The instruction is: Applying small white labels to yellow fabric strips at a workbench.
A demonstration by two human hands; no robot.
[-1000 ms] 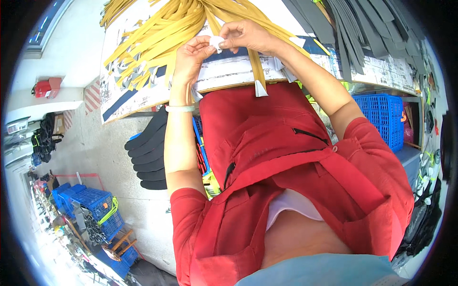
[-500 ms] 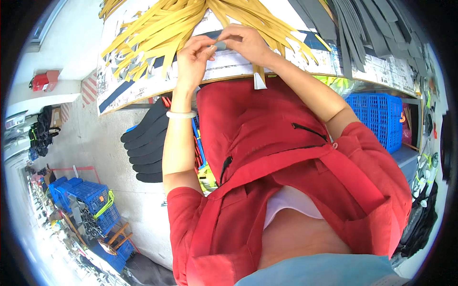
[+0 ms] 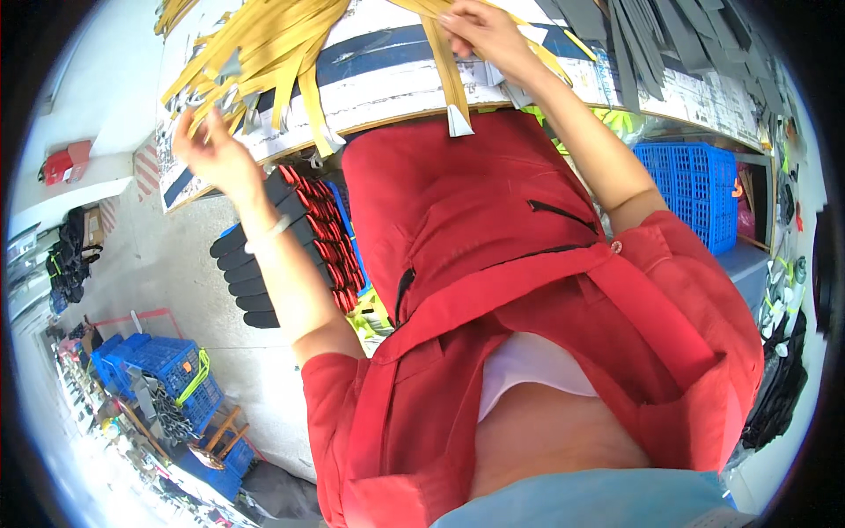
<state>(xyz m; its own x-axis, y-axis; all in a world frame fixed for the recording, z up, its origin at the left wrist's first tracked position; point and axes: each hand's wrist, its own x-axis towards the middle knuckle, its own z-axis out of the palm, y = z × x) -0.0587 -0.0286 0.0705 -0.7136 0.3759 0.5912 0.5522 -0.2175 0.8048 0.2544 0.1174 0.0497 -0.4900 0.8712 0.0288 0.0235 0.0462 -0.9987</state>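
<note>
Straps (image 3: 273, 40) are fanned out, presumably for easy reach; left hand (image 3: 223, 163) is spread wide; right hand (image 3: 493, 40): hold cannot be told.

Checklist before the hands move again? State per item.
1. Left hand empty: ok, fingers spread, nothing visible in it.
2. Right hand empty: cannot tell, curled fingers hide its grasp.
3. Middle yellow strap fully on the table: not ok, its white end hangs over the front edge.
4. Grey straps apart from right hand: ok, farther right.
5. Left-side yellow straps neatly aligned: not ok, overlapping and fanned.
</note>
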